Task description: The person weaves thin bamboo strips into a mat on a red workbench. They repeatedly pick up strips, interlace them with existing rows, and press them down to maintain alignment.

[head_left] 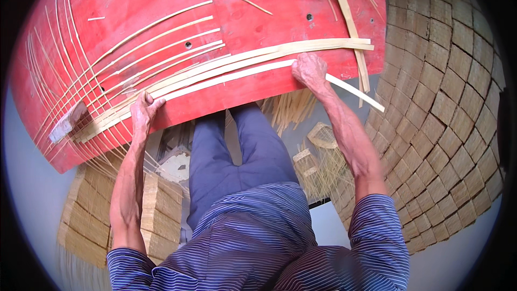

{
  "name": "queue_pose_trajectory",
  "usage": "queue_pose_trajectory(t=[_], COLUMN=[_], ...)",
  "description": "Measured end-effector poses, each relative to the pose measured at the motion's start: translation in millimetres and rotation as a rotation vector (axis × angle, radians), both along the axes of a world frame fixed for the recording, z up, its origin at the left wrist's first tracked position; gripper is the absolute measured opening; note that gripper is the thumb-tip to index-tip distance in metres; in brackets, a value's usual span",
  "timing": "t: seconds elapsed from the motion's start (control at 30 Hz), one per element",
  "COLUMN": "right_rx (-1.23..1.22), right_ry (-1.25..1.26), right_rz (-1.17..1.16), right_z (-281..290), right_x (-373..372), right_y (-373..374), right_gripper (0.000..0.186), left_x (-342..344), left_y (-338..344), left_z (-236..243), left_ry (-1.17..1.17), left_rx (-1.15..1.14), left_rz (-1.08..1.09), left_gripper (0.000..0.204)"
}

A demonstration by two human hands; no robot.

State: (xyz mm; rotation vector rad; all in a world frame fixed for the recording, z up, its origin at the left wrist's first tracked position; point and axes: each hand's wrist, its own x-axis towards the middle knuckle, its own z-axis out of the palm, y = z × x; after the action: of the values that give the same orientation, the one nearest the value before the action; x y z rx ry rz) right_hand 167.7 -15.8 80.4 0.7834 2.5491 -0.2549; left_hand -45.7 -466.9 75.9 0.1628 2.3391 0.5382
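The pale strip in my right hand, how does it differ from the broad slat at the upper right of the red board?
The pale strip looks narrower than the slat. The pale strip is gripped in the right hand, while the slat lies unheld. The pale strip runs mostly left to right; the slat runs from the far side of the red board toward its near edge. Both are long and wood-coloured.

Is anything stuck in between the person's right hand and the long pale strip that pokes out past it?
No, nothing I can see: the right hand is closed right on the pale strip. The other wide strips lie farther up the red board, not in between.
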Motion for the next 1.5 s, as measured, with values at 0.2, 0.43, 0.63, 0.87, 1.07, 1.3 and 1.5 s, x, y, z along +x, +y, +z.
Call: queue_pose_trajectory(t=[0.2, 0.43, 0.63, 0.87, 1.07, 1.3, 1.5], right_rx=[0.031, -0.357, -0.402, -0.318, -0.337, -0.208, -0.006], right_ry=[-0.044, -0.148, -0.261, -0.386, -0.365, -0.331, -0.1], right_rz=[-0.062, 0.11, 0.062, 0.029, 0.052, 0.032, 0.126], right_z=[0, 23, 39, 26, 21, 16, 5], right_x=[-6, 13, 57, 56, 60, 65, 79], right_y=[-11, 63, 177, 192, 195, 185, 168], right_gripper=[0.022, 0.029, 0.031, 0.03, 0.03, 0.03, 0.025], left_x=[0, 1, 0, 0, -1, -1, 0], left_y=[-5, -10, -21, -10, -15, -12, -5], left_z=[-4, -9, -16, -11, -16, -13, -5], left_ry=[0.0, 0.01, 0.017, -0.045, -0.054, -0.043, -0.054], left_rx=[0.01, 0.051, 0.051, -0.004, 0.012, 0.029, 0.017], left_rz=[0.003, 0.028, 0.011, 0.033, 0.039, 0.034, 0.06], left_gripper=[0.042, 0.041, 0.041, 0.044, 0.045, 0.046, 0.042])
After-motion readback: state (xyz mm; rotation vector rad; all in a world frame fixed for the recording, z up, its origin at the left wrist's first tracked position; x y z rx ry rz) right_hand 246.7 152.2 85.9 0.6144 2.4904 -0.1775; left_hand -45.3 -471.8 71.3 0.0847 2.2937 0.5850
